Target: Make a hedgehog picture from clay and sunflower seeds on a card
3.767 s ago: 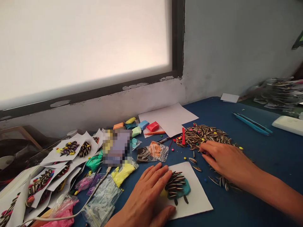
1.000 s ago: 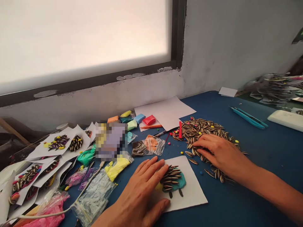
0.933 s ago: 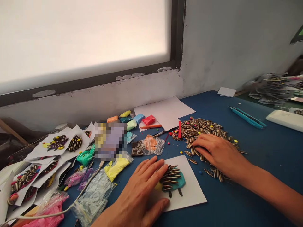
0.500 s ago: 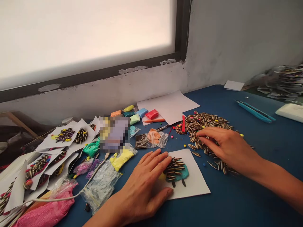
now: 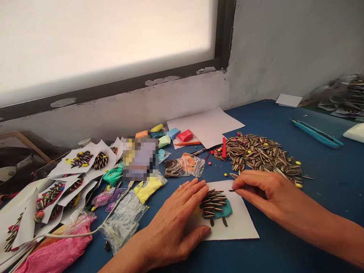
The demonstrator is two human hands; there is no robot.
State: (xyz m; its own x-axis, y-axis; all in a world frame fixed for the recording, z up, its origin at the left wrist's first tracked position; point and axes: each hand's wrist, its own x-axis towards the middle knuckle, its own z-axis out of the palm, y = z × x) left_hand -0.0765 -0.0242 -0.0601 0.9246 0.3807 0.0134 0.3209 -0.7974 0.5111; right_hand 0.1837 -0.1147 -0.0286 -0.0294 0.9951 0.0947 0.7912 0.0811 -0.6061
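Note:
Under my left hand (image 5: pixel 182 220) lies a white card (image 5: pixel 241 223); the fingers are stretched flat on its left part. On the card is a patch of teal clay (image 5: pixel 226 209) with rows of striped sunflower seeds (image 5: pixel 213 201) stuck in it and two dark seeds (image 5: pixel 225 222) below like legs. A little yellow shows beside my fingers. My right hand (image 5: pixel 264 193) is over the card's upper right corner, thumb and forefinger pinching one sunflower seed (image 5: pixel 232 190). Behind it spreads a heap of sunflower seeds (image 5: pixel 256 151) with small coloured balls among them.
Finished-looking seed pictures on paper (image 5: pixel 82 159) are piled at left. Bags of yellow clay (image 5: pixel 149 187) and orange clay (image 5: pixel 187 162), a white cable (image 5: pixel 113 208) and a pink cloth (image 5: pixel 57 248) lie nearby. White paper (image 5: pixel 207 123) is at the back, blue tweezers (image 5: pixel 317 132) at right.
My right hand has moved from the seed heap toward the card, now with a seed between its fingertips. My left hand stays on the card. The view has shifted slightly.

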